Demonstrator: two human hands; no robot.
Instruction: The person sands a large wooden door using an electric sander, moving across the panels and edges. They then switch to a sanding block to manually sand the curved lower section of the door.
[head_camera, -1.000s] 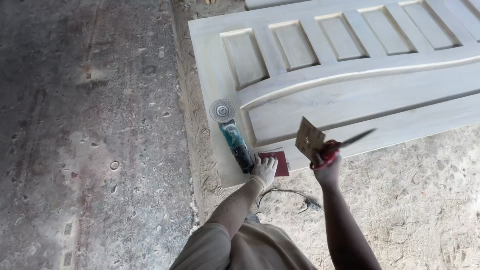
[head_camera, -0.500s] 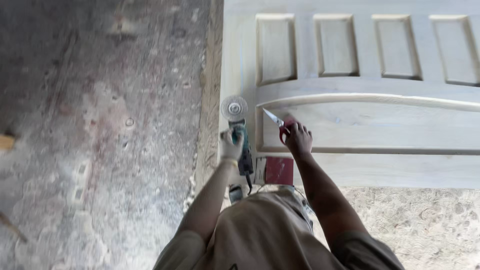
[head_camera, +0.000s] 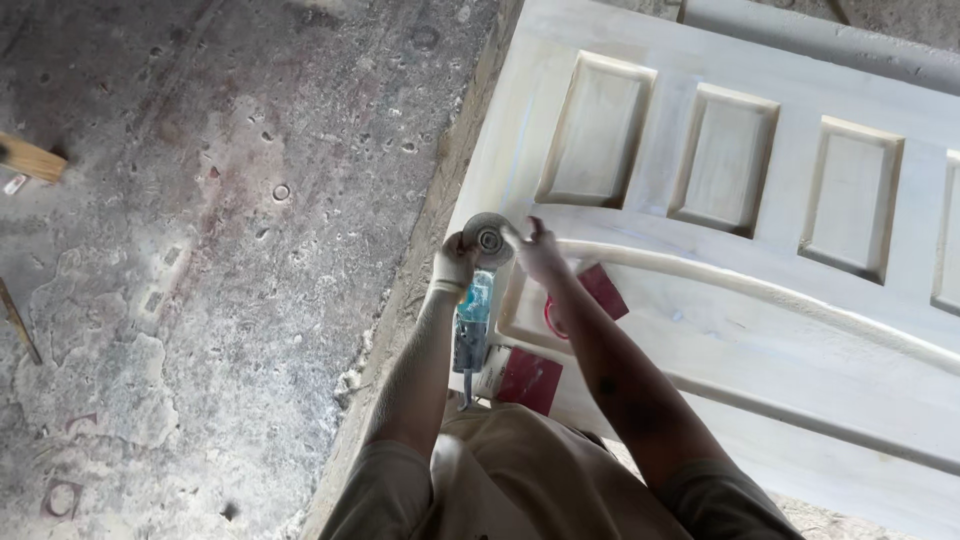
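The angle grinder (head_camera: 473, 318) is lying on the corner of the pale wooden door (head_camera: 760, 270), its round disc (head_camera: 489, 240) up. The gloved left hand (head_camera: 453, 265) is closing its grip around the grinder's head; the bare right hand (head_camera: 537, 252) is pressing fingertips on the disc, holding nothing. If the tool is starting, those bare fingers are likely getting cut. Red sandpaper sheets (head_camera: 530, 380) are lying beside it
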